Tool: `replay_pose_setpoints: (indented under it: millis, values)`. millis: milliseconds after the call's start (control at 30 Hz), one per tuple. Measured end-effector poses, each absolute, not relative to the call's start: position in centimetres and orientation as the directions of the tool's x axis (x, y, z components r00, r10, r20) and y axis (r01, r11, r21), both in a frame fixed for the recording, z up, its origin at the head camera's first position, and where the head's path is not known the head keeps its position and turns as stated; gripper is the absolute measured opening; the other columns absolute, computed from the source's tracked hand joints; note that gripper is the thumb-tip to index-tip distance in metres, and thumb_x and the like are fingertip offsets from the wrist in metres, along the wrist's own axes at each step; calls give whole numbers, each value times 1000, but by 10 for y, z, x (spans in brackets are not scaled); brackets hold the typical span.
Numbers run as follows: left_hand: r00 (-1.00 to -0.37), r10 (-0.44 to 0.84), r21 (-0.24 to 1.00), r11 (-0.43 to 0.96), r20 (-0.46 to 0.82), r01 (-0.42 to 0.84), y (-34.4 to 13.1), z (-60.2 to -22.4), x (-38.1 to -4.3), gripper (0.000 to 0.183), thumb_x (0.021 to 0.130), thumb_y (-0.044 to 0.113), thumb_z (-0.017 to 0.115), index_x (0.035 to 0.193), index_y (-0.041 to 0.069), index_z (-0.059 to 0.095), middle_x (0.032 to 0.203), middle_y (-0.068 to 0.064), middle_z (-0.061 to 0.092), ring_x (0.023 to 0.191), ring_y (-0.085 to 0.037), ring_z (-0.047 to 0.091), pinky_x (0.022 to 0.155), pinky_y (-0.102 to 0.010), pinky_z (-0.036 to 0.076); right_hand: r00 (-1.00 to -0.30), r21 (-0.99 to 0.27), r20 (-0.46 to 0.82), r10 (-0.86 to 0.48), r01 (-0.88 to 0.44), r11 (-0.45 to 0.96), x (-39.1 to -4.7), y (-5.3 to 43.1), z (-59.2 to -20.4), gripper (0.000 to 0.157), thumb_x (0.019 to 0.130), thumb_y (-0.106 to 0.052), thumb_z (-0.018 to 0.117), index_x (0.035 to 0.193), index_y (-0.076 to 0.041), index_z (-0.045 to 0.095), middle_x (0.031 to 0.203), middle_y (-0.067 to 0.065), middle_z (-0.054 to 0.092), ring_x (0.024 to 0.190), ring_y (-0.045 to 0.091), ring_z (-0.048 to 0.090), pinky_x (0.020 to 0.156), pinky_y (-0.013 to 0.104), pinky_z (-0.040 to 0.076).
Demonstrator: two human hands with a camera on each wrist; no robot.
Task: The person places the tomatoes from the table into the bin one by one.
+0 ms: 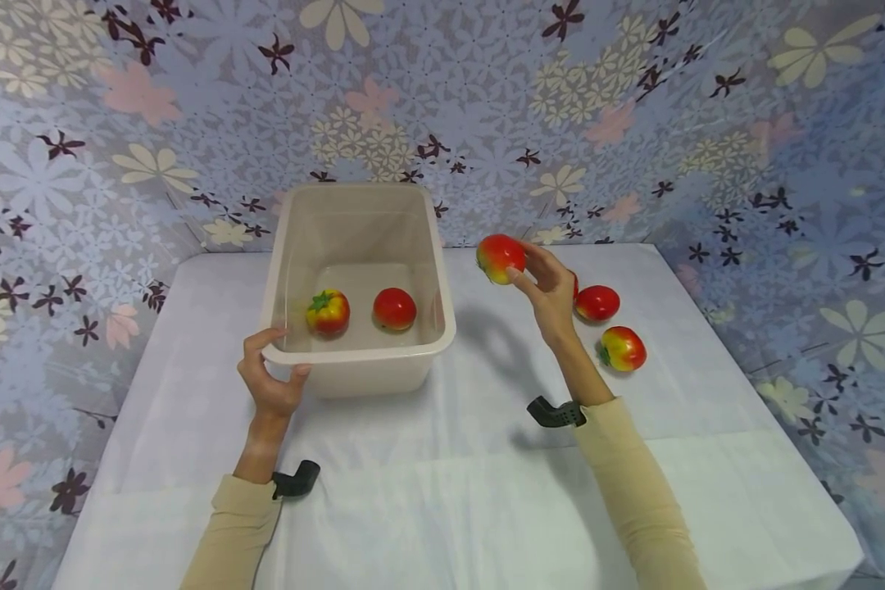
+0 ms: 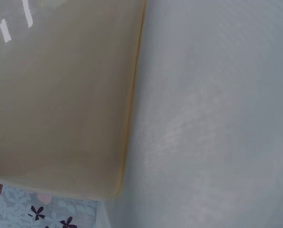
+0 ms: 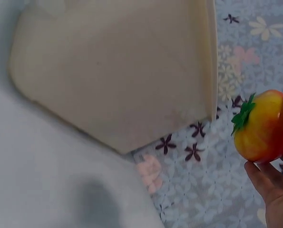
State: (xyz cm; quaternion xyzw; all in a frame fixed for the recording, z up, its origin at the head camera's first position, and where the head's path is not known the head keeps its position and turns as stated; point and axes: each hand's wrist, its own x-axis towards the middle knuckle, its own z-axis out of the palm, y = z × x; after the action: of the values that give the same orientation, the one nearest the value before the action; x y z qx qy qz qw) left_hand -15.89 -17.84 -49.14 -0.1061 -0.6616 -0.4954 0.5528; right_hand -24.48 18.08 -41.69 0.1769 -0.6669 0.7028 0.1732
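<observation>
My right hand holds a red-and-yellow tomato above the table, to the right of a beige plastic bin. In the right wrist view, the tomato shows its green leafy top, with fingers and thumb around it. My left hand grips the bin's near left corner, fingers over the rim. Inside the bin lie a yellow-and-red tomato with a green top and a red tomato, apart from each other. The left wrist view shows mostly the bin's outer wall.
Right of my right hand, a red tomato and a yellow-red tomato lie on the white tablecloth. Another red one is mostly hidden behind the hand. Flowered fabric rises behind the table.
</observation>
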Motion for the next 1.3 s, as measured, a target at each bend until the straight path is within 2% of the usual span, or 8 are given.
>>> replay_pose_setpoints:
  millis: [333,633,867,967,1167,1300]
  values:
    - [-352,-406,526,491,844,694,-179,-494,-161,89,76,77,59,95,-9,56,88,-23,64,100,2,60,91,-16,45,-829,-831,557,-57,-555,-50,-245,148,-398,43,90,-1,63,132,5,55,133,18,60,121,24,58,102,35,46]
    - [-369,-392,530,483,843,697,-178,-491,-160,88,77,77,59,96,-9,56,86,-24,62,98,2,60,89,-14,45,-788,-793,606,-107,-588,-157,-241,124,-389,42,89,6,60,130,13,52,126,5,65,117,24,60,100,34,47]
    - [-383,-401,548,483,832,683,-179,-488,-157,88,76,77,59,96,-9,56,86,-20,65,98,2,60,89,-15,45,-794,-805,593,-134,-577,-141,-241,111,-389,43,90,1,60,131,10,52,132,17,60,122,25,58,101,36,46]
    - [-385,-403,550,482,830,682,-179,-487,-157,88,76,77,59,96,-9,56,87,-18,66,98,3,60,89,-15,45,-795,-809,587,-149,-571,-140,-241,106,-390,44,90,-3,62,131,9,52,133,17,60,122,26,59,99,36,48]
    - [-391,-406,557,485,826,673,-179,-488,-157,90,75,79,58,96,-8,56,85,-24,63,99,4,59,90,-15,45,-789,-808,589,-175,-573,-139,-241,97,-392,49,90,-13,67,131,10,52,134,26,56,121,24,60,100,35,47]
    - [-384,-402,549,485,831,681,-179,-490,-158,91,76,79,58,95,-10,55,84,-26,62,98,5,59,89,-14,45,-787,-809,588,-187,-571,-139,-242,94,-395,46,90,-8,65,131,9,52,135,26,55,122,24,59,103,38,45]
